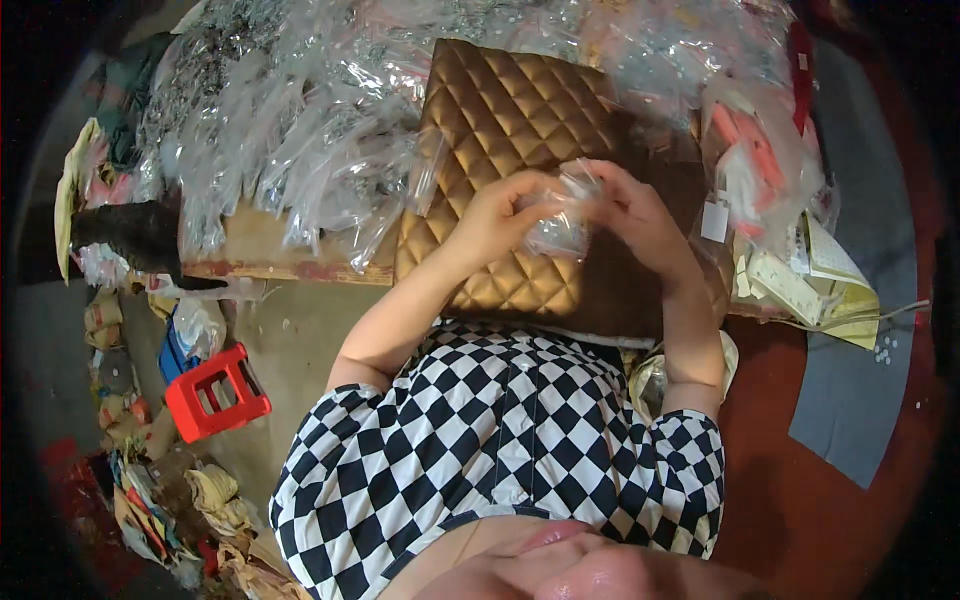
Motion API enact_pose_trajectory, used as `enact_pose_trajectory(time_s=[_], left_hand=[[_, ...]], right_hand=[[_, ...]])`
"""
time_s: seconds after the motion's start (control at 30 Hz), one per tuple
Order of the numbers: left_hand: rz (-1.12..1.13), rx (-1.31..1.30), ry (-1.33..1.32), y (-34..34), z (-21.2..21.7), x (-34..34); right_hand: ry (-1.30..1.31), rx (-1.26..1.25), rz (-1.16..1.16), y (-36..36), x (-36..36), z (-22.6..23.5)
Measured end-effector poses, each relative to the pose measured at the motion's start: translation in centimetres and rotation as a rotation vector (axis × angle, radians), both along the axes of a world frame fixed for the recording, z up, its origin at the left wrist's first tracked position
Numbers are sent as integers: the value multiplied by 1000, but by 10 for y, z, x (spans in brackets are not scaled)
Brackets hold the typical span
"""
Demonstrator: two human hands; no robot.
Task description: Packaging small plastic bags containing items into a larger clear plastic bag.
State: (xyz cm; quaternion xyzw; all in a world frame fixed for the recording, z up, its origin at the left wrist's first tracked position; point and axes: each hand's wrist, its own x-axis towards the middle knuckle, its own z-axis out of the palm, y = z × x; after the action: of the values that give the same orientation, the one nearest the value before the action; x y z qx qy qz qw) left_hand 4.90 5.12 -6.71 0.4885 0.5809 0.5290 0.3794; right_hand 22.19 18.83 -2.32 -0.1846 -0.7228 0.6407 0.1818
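Both my hands meet above a brown quilted pad [500, 110] that lies over the table's front edge. Between them is a small clear plastic bag [560, 235], its lower part hanging below my fingers. My left hand [515, 208] pinches the bag from the left, thumb and fingers closed on it. My right hand [630, 212] grips its upper right side, fingers curled and slightly blurred. What the bag contains is too small and shiny to make out.
A big heap of clear plastic bags [290, 130] covers the table left of and behind the pad. At the right lie a bag with pinkish-red pieces [750, 150] and papers [790, 280]. A dark cat [130, 238] is at the left edge. A red stool [218, 392] stands on the floor.
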Motion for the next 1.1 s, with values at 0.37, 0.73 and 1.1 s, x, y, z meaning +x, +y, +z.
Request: enact_pose_trajectory(time_s=[0.37, 0.73, 1.1], left_hand=[[175, -68, -582, 2, -23, -17], [501, -21, 1023, -53, 9, -31], [435, 71, 1377, -35, 86, -90]], right_hand=[[-143, 1326, -104, -60, -34, -13], [-355, 125, -276, -12, 14, -56], [-7, -470, -443, 25, 33, -136]])
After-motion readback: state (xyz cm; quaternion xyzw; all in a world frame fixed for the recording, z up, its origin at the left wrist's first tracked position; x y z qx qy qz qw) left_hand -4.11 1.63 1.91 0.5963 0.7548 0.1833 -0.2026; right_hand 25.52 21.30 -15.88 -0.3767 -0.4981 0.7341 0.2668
